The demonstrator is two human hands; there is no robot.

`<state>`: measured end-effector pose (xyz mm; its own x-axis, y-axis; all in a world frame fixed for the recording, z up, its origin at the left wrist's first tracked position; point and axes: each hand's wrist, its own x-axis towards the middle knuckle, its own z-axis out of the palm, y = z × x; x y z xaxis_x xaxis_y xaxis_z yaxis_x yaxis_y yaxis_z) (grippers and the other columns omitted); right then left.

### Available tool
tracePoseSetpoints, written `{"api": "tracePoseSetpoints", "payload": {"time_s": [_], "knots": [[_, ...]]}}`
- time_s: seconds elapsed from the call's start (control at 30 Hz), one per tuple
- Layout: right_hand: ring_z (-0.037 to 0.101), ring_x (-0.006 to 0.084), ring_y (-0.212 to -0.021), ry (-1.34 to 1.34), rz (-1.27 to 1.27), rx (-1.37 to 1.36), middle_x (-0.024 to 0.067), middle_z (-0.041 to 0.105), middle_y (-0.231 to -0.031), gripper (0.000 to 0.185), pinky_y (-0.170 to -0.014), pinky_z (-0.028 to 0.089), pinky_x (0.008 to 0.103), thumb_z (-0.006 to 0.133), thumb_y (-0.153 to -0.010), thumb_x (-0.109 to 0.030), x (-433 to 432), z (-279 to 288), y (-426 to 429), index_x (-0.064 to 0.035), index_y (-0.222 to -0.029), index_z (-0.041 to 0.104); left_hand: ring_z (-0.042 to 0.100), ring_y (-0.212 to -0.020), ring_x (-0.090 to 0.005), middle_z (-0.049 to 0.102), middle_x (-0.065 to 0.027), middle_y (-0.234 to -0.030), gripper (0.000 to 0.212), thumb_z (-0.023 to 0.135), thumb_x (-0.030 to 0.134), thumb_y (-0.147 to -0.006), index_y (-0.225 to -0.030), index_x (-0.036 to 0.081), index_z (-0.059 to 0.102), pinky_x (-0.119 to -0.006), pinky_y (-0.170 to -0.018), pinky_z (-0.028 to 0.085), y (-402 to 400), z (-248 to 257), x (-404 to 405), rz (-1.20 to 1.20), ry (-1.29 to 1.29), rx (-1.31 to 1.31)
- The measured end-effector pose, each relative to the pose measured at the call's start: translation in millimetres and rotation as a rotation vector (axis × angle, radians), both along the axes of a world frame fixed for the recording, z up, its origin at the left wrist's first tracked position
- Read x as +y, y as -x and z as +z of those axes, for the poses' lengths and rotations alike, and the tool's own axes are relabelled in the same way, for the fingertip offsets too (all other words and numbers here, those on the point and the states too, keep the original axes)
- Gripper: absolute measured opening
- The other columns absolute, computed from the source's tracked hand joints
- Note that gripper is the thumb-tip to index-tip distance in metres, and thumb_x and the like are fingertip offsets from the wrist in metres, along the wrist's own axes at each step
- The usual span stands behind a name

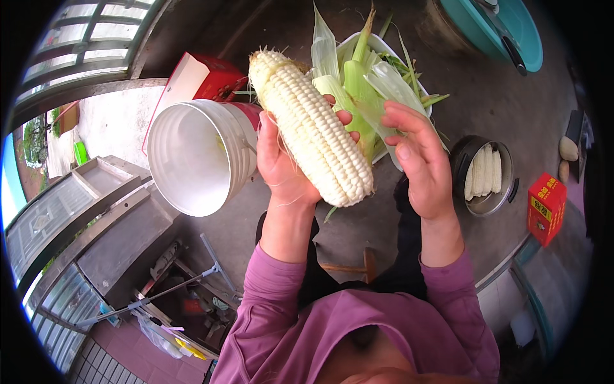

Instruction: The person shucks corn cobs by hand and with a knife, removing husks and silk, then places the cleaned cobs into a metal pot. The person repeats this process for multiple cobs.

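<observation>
An ear of white corn [312,127], bare of its green husk, lies across the palm of my left hand [290,163]. The thumb rests along one side, and fingertips show past the other. Pale silk clings to the ear's stem end and trails over my wrist. To the right of the ear, my right hand [422,158] is lifted with curled, parted fingers and holds nothing. Beyond both hands, green corn husks [357,86] heap up over a white plastic basin [395,45], and they hide most of it.
A white bucket [192,158] stands at left before a red box [216,79]. At right are a metal pot [482,177] holding several corn ears [483,173] and a red carton [547,209]. A knife [513,53] lies across a teal basin [525,24] at the far right.
</observation>
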<state>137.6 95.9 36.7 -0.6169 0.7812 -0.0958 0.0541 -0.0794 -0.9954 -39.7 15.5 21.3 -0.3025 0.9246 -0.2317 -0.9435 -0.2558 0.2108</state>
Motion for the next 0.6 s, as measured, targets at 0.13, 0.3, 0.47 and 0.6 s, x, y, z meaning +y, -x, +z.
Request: {"api": "tracePoseSetpoints", "payload": {"time_s": [0.13,0.3,0.47,0.6], "knots": [[0.054,0.0181,-0.115,0.214,0.035,0.106,0.0139,0.052,-0.137,0.044,-0.093,0.043,0.0319,0.052,-0.09,-0.017,0.5,3.3,-0.4,0.0029,-0.13,0.051,0.063,-0.103,-0.038,0.054,-0.0232,-0.126,0.076,0.029,0.061,-0.098,-0.137,-0.004,0.04,-0.055,-0.085,0.055,-2.6,9.5,-0.8,-0.051,0.008,0.025],[0.051,0.0206,-0.117,0.345,0.012,0.146,0.0186,0.05,-0.138,0.071,-0.097,0.041,0.033,0.063,-0.081,-0.03,-7.7,25.5,10.1,0.0064,-0.137,0.04,0.062,-0.103,-0.043,0.051,-0.029,-0.128,0.079,0.031,0.058,-0.098,-0.145,-0.005,0.023,-0.054,-0.084,0.056,-7.7,17.1,-0.2,-0.128,-0.06,0.099],[0.047,0.0225,-0.124,0.502,-0.091,0.245,0.0205,0.04,-0.145,0.098,-0.109,0.033,0.0358,0.074,-0.07,-0.032,-14.7,40.7,25.8,0.0089,-0.145,0.026,0.064,-0.102,-0.0352,0.058,-0.0275,-0.12,0.07,0.038,0.049,-0.099,-0.136,-0.01,0.035,-0.042,-0.09,0.053,-16.8,25.7,-4.6,-0.117,0.252,0.398],[0.042,0.0245,-0.132,0.648,-0.103,0.3,0.0204,0.036,-0.147,0.102,-0.113,0.03,0.0365,0.073,-0.068,-0.022,-16.2,49.7,27.9,0.009,-0.148,0.019,0.06,-0.111,-0.0304,0.054,-0.0239,-0.128,0.077,0.052,0.049,-0.093,-0.14,-0.009,0.032,-0.038,-0.097,0.048,-18.4,34.2,0.0,-0.194,0.125,0.347]]}}
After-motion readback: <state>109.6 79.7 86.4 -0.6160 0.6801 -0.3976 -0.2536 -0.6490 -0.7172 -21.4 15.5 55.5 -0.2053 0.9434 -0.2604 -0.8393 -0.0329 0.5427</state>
